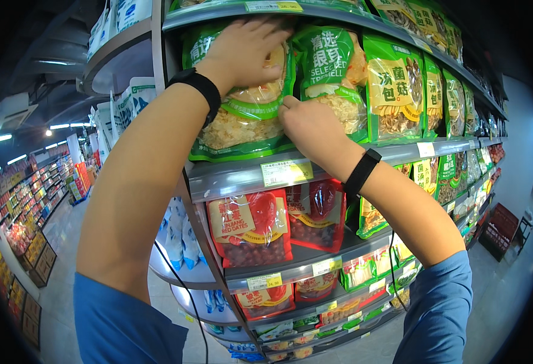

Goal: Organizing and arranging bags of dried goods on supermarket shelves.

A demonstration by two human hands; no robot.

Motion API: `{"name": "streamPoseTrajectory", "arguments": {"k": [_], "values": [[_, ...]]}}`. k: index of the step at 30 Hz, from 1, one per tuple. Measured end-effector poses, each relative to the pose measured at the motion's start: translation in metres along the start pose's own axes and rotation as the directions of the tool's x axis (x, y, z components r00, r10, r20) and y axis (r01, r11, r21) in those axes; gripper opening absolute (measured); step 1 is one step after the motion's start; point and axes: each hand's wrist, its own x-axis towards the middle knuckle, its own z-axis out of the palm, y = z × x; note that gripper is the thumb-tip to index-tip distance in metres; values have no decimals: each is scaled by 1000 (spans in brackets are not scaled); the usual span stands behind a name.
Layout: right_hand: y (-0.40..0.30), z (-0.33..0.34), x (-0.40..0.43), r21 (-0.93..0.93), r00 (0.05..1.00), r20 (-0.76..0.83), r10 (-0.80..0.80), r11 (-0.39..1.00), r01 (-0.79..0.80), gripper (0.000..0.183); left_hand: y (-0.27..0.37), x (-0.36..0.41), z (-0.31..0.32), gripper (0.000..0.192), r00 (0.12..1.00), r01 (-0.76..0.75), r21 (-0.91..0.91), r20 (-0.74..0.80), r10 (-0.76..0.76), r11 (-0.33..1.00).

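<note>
My left hand [250, 54] lies across the upper front of a green bag of dried tremella [243, 132], thumb apart from the fingers. Its fingertips reach up under the shelf above and are blurred. My right hand [314, 123] is curled at the right edge of the same bag, with the fingers closed on that edge. Close by on the right stands a second tremella bag [330, 59], partly covered by my right hand. Both bags stand upright on a grey metal shelf [225, 177] with a price tag [286, 172] on its front edge.
Mushroom soup packs [394, 86] line the shelf to the right. Red date bags [250, 227] stand one shelf below. An upper shelf edge [230, 16] hangs close over my left hand. A rounded end shelf [121, 54] adjoins on the left. Dark cables [193, 305] hang in front.
</note>
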Motion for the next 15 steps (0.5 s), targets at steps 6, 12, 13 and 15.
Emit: {"name": "streamPoseTrajectory", "arguments": {"k": [6,12,13,15], "values": [[4,-1,1,28,999,21,-39,999,39,6,-5,3,-7,75,998,8,57,-62,-4,998],[9,-2,-1,68,998,21,-55,996,54,6,11,23,-34,83,991,18,-68,130,-9,998],[9,-2,-2,64,998,34,-52,997,50,6,14,24,-35,83,991,18,-69,130,-9,997],[7,-2,-3,58,998,47,-50,997,47,6,18,25,-35,81,999,22,-22,36,-21,1000]]}}
